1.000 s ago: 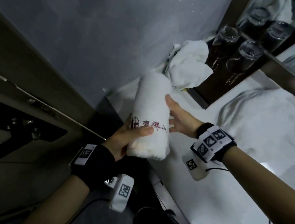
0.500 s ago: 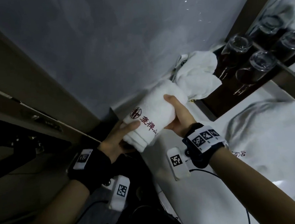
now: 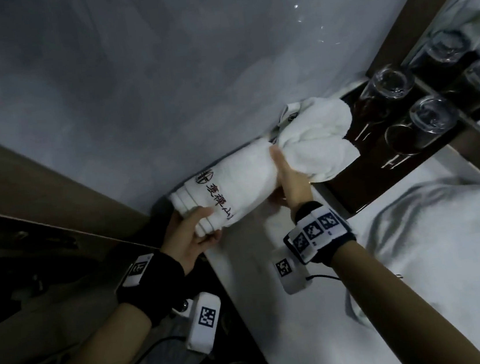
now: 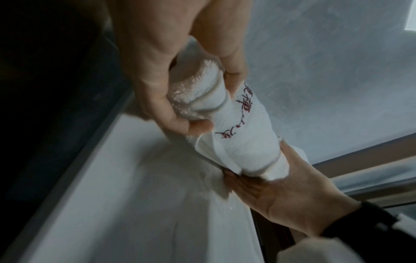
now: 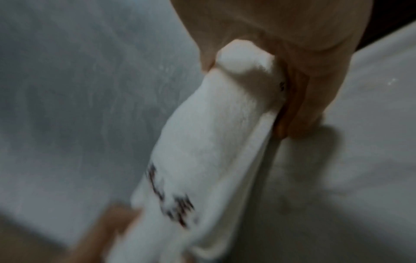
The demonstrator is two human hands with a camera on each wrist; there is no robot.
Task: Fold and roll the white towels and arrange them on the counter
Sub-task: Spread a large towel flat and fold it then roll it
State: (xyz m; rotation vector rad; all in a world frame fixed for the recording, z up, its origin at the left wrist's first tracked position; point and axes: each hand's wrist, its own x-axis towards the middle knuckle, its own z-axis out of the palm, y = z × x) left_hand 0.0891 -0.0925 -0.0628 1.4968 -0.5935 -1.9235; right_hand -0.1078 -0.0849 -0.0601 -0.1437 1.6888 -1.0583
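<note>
A rolled white towel [image 3: 242, 187] with red embroidered characters lies lengthwise along the foot of the grey wall, at the far left corner of the white counter [image 3: 262, 300]. My left hand [image 3: 190, 233] grips its near end, thumb on top and fingers underneath. The left wrist view shows the roll [image 4: 243, 138] pinched in my left hand [image 4: 215, 106]. My right hand [image 3: 289, 175] holds the far end, thumb and fingers wrapped around the towel [image 5: 202, 142] in the blurred right wrist view. Whether the roll touches the counter I cannot tell.
A crumpled white towel [image 3: 315, 139] sits just beyond the roll's far end. Beside it a dark tray [image 3: 362, 179] carries upturned glasses [image 3: 430, 116]. A large unfolded towel [image 3: 450, 231] covers the counter at right. The counter's left edge drops off beside my left wrist.
The rolled towel went from upright in front of me to lying down along the wall, farther away. My right hand went from an open palm beside it to holding its far end.
</note>
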